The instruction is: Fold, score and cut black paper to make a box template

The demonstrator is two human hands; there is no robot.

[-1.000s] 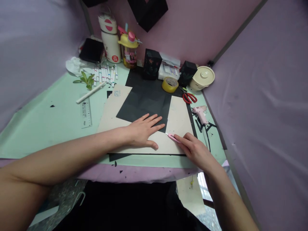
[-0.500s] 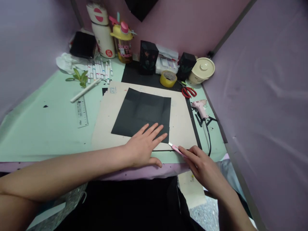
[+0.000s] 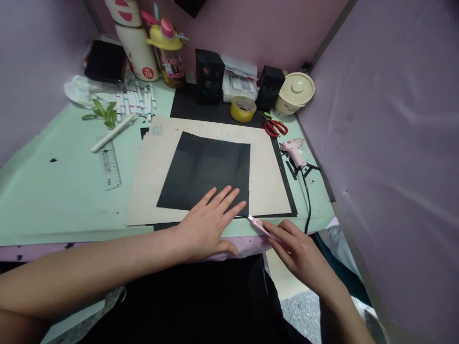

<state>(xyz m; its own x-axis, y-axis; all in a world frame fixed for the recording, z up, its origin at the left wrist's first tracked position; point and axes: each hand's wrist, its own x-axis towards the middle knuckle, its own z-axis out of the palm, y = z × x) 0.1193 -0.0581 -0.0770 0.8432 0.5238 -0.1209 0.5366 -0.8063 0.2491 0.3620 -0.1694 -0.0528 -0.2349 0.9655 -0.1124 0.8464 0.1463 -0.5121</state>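
Note:
A black sheet of card [image 3: 208, 167] with faint creases lies on a larger pale board [image 3: 268, 191]. My left hand [image 3: 208, 222] is open, its spread fingers flat on the sheet's near right part. My right hand [image 3: 296, 248] is closed around a pink craft knife [image 3: 263, 228], with the index finger stretched along its handle. The knife's blade tip is at the sheet's near right corner, by the board's near edge. Part of the sheet's near edge is hidden under my left hand.
A pink glue gun [image 3: 294, 152], red-handled scissors [image 3: 275, 128] and yellow tape roll [image 3: 243, 109] lie to the right and back. Left are a clear ruler [image 3: 110, 167], a white stick [image 3: 114, 133] and several markers [image 3: 134, 100]. Black boxes [image 3: 208, 76] and a lidded bowl [image 3: 296, 93] stand behind.
The black sheet and pale board have shifted toward me and turned slightly, with the board's near left corner now by the table edge. The knife tip stays near the sheet's corner. My view has also shifted.

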